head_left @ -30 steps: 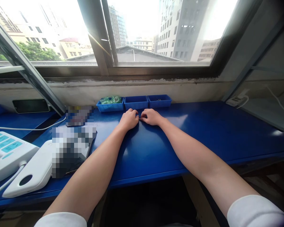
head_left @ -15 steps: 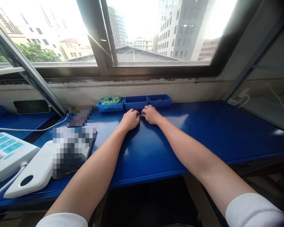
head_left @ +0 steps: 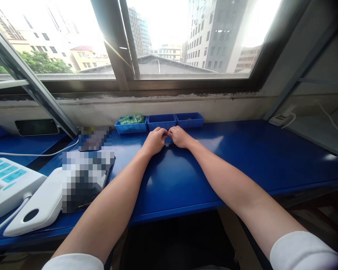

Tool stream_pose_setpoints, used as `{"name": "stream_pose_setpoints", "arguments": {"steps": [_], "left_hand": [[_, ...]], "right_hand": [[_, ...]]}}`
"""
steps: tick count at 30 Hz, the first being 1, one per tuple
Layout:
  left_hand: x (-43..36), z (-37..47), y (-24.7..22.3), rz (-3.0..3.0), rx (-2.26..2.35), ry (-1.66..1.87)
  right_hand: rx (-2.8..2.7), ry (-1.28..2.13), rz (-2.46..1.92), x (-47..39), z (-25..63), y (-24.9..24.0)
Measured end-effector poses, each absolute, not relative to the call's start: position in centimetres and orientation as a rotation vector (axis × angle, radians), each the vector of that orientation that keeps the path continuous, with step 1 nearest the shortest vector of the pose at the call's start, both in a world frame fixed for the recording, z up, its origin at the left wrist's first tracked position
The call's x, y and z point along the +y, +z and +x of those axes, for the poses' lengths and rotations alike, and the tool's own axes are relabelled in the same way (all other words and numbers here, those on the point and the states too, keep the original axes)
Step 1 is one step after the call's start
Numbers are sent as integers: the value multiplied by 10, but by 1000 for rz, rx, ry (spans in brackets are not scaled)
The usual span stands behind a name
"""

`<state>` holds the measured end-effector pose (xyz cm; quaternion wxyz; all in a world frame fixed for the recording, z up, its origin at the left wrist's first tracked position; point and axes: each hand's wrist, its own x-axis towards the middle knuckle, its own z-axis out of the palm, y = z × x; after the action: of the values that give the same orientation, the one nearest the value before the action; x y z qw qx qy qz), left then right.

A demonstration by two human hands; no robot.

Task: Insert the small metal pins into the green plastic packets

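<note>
My left hand (head_left: 156, 140) and my right hand (head_left: 180, 137) meet fingertip to fingertip just above the blue table (head_left: 174, 183). Both have their fingers curled and pinched together. Whatever lies between the fingertips is too small and too covered to make out. Right behind the hands stand three blue bins: the left bin (head_left: 132, 128) holds green plastic packets (head_left: 132, 119), the middle bin (head_left: 161, 125) shows only its blue inside, and the right bin (head_left: 190, 123) has a few small metallic pieces in it.
At the left lie a white power strip (head_left: 22, 187), a white oblong device (head_left: 36, 210) and a blurred-out item (head_left: 86, 180). A dark-screened phone (head_left: 38, 127) leans against the wall. A metal frame post (head_left: 36, 75) slants up beside it. Another white socket (head_left: 280, 118) sits at the far right.
My hands have come closer together, and their fingertips now touch or nearly touch. A thin small piece seen between them before is now hidden.
</note>
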<state>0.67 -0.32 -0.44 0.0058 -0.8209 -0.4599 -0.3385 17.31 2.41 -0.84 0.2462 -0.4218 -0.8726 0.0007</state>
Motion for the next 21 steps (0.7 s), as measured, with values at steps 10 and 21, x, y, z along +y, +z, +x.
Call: {"name": "stream_pose_setpoints", "arguments": {"steps": [10,21], "left_hand": [[-8,8,3,-2459,-1580,-1065],[-6,6,2,-2467,-1665,-1038]], "right_hand": [[-2063,461,-1005,18,176,-2],[-1645,1011,-811,19,184,4]]}}
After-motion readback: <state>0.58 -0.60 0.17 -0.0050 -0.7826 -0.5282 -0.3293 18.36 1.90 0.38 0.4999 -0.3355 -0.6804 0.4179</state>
